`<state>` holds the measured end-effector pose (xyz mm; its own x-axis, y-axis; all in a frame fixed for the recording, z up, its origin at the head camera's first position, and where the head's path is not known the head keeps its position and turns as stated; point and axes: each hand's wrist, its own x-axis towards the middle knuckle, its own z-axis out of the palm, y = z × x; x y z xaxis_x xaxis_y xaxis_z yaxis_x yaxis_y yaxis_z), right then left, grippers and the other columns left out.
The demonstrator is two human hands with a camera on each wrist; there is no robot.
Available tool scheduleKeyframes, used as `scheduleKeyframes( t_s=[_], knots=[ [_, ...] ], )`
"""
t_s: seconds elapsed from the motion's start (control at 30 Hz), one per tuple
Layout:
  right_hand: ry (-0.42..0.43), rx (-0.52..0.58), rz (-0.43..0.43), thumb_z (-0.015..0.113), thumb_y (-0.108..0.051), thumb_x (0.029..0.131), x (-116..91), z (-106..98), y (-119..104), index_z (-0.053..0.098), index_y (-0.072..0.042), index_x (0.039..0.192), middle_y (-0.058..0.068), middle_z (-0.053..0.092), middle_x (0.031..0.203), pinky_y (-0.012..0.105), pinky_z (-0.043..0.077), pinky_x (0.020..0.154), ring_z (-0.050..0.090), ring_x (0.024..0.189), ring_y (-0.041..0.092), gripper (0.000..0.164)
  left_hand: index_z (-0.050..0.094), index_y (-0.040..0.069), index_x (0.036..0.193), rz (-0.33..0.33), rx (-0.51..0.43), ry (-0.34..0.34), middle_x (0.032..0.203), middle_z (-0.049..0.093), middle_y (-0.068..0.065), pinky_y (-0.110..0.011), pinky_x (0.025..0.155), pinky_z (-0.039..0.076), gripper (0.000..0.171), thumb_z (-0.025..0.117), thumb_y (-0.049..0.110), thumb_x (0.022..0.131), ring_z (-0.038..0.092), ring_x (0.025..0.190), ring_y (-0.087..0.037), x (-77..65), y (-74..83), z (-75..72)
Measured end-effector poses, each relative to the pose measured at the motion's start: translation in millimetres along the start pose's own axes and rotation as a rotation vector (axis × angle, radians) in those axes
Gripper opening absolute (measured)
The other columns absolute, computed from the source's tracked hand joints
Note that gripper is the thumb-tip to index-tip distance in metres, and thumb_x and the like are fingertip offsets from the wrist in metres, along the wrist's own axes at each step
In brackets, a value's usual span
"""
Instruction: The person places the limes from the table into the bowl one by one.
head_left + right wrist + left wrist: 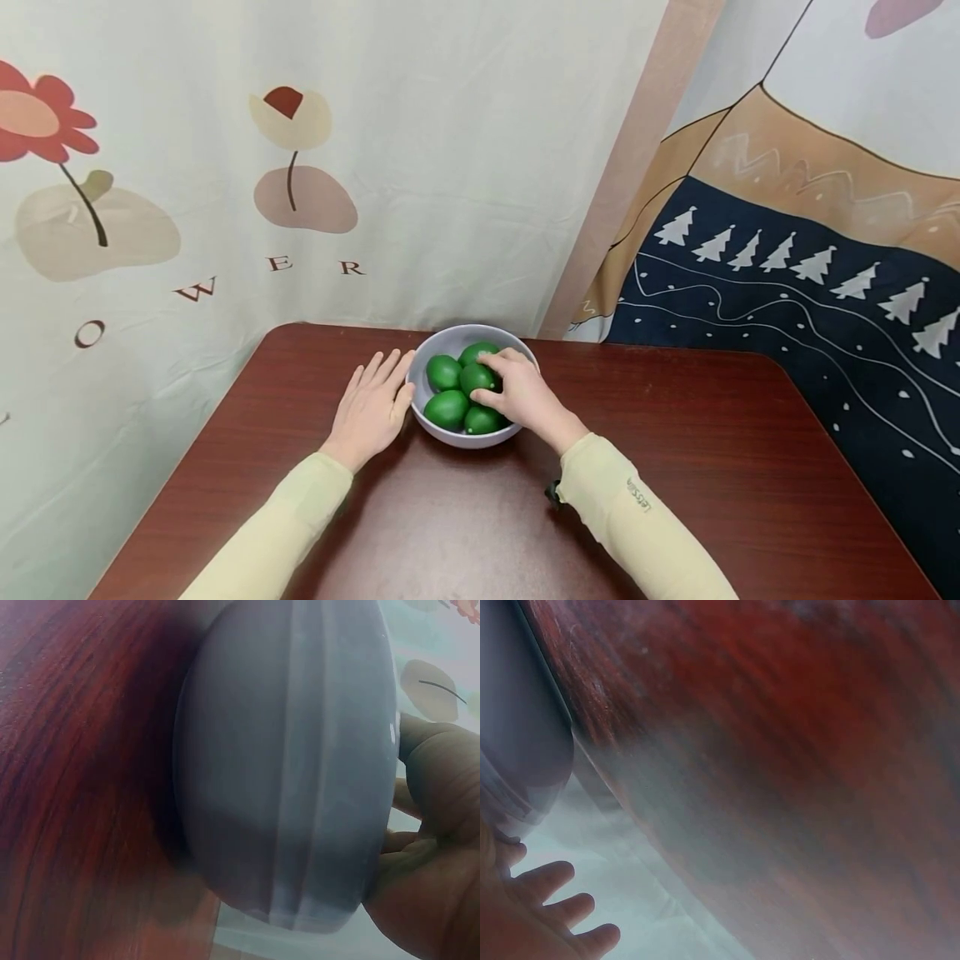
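Note:
A pale grey-lavender bowl [465,442] holds several green limes [446,410]. Over its right side reaches my right hand [521,392], thumb and fingers spread around a lime [477,378] on top of the pile and gripping it. The right wrist view shows the outer wall of the bowl [285,765], with the fingers [427,750] going over the rim and their tips hidden inside. My left hand [369,414] lies with straight fingers at the left of the bowl, its thumb against the rim. In the left wrist view the fingers [547,881] are extended beside the bowl [525,705].
The bowl stands near the far edge of a reddish-brown wooden table [450,533]. Behind the table hang a white curtain [465,167] with printed flowers and letters and a dark blue cloth [750,292] with trees. A small dark object [553,492] shows at the right sleeve cuff.

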<state>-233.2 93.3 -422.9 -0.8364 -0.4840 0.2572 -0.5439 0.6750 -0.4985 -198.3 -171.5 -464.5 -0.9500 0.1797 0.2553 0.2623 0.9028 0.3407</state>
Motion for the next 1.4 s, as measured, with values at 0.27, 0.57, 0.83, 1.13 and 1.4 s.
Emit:
scheduleKeyframes(
  t_s=[0.27,0.57,0.83,1.13,1.4],
  knots=[
    [-0.012,-0.013,0.022,0.083,-0.028,0.089,-2,4,0,0.064,-0.007,0.139,0.015,0.061,0.126,0.047,0.052,0.1,0.056,0.119,0.029,0.057,0.036,0.018,0.162,-0.003,0.0,0.0,0.163,0.039,-0.016,-0.061,0.125,0.017,0.054,0.039,0.035,0.111,0.024,0.155,-0.04,-0.1,-1.1,1.7],
    [0.054,0.036,-0.016,0.083,-0.024,0.089,-8,3,5,0.067,-0.005,0.134,0.014,0.062,0.127,0.045,0.052,0.102,0.06,0.118,0.029,0.052,0.037,0.018,0.162,-0.002,0.001,0.002,0.164,0.038,-0.015,-0.061,0.125,0.017,0.054,0.041,0.034,0.111,0.025,0.155,-0.04,0.7,-2.4,2.0],
    [0.101,0.092,-0.034,0.083,-0.019,0.088,-14,-2,10,0.069,-0.003,0.129,0.011,0.064,0.124,0.039,0.059,0.088,0.066,0.105,0.027,0.046,0.036,0.018,0.162,-0.002,0.004,-0.002,0.164,0.038,-0.016,-0.061,0.125,0.017,0.054,0.039,0.035,0.112,0.024,0.155,-0.041,1.7,-6.4,1.4],
    [0.175,0.095,-0.107,0.082,-0.015,0.088,-22,-10,20,0.072,-0.002,0.123,0.009,0.066,0.12,0.038,0.059,0.084,0.063,0.107,0.026,0.038,0.037,0.018,0.162,0.011,0.025,-0.002,0.164,0.037,-0.016,-0.061,0.125,0.017,0.054,0.038,0.038,0.112,0.025,0.155,-0.041,3.7,-13.1,1.0],
    [0.207,0.116,-0.129,0.078,-0.017,0.092,-31,-17,28,0.072,-0.004,0.122,0.011,0.067,0.119,0.037,0.056,0.074,0.062,0.092,0.031,0.033,0.036,0.018,0.162,0.012,-0.007,-0.005,0.165,0.035,-0.017,-0.061,0.124,0.02,0.055,0.035,0.039,0.112,0.026,0.154,-0.042,3.2,-21.0,1.2]
  ],
)
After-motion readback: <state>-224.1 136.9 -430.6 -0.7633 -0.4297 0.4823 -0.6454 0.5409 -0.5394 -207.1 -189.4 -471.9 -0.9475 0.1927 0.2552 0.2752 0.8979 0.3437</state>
